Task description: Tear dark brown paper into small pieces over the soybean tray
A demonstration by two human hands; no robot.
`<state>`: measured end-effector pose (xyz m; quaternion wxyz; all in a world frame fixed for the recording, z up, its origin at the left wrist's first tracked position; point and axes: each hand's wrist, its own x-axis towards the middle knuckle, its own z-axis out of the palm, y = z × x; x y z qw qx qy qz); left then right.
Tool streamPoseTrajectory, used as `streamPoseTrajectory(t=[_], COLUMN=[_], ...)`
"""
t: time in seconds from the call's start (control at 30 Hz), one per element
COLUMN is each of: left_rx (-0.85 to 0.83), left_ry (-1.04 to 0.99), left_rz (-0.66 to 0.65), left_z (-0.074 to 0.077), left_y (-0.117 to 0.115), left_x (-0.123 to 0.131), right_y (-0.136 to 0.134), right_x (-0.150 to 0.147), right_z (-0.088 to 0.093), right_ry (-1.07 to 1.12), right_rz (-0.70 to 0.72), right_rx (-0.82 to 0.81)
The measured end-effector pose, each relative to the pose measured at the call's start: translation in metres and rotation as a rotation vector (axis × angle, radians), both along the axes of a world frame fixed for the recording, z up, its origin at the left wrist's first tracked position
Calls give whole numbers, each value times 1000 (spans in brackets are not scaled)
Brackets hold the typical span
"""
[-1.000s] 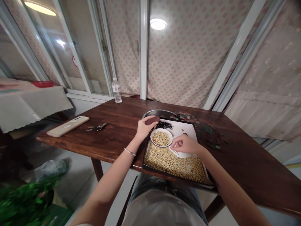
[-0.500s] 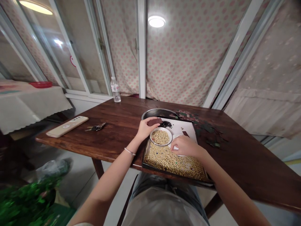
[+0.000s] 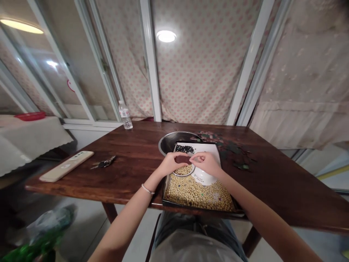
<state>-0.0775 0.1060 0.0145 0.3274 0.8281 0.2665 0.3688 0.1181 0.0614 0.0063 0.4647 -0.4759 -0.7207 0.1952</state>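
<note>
My left hand [image 3: 167, 165] grips a small dark brown rectangular piece [image 3: 182, 159] between thumb and fingers, above a white-rimmed bowl [image 3: 194, 170] of pale yellow beans [image 3: 183, 170]. At the right end of that piece, the fingertips of my right hand [image 3: 207, 164] are pinched together. Whether they hold something small is hidden. Below my right hand a white dish [image 3: 203, 178] with a row of small dark marks lies in a black-edged tray [image 3: 164, 200]. Loose yellow beans [image 3: 196, 194] with a few coloured bits cover the tray's near part. Small black pieces [image 3: 184, 149] lie at its far left.
A round metal tray [image 3: 163, 143] sits behind the black-edged tray. Dark green and reddish flat scraps [image 3: 234, 147] are scattered to the right. Further left on the wooden table [image 3: 136, 145] are a water bottle [image 3: 125, 117], keys [image 3: 105, 163] and a phone [image 3: 68, 166].
My right hand has moved up and left from beside the white dish to the brown piece. My left hand has brought that piece nearer, over the bowl. The camera view has shifted.
</note>
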Motion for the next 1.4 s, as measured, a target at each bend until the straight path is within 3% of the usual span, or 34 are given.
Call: streamPoseTrajectory(t=[0.17,0.33,0.5,0.63,0.8,1.2,1.33,1.4], left_rx=[9,2,-7,-1,-3,123,154,166], left_ry=[25,36,46,53,53,-58,-106,-105], left_rz=[-32,-35,-13,-23,32,233,280,306], left_z=[1,2,2,1,-1,0,3,3], left_y=[-3,-4,-10,-12,-10,-7,-5,-4], left_x=[-2,-2,-2,-1,1,-2,-6,-5], right_y=[-2,-4,-5,-8,-9,-14,-24,-29], right_x=[-9,-10,-10,-10,-6,2,7,8], right_z=[-7,-11,-11,-9,-6,-4,6,10], right_ry=[-123,-167,-193,-211,-172,-128,-267,-408], right_rz=[-82,-77,-192,-115,-242,17,235,280], right_rx=[144,113,127,98,109,-5,109,127])
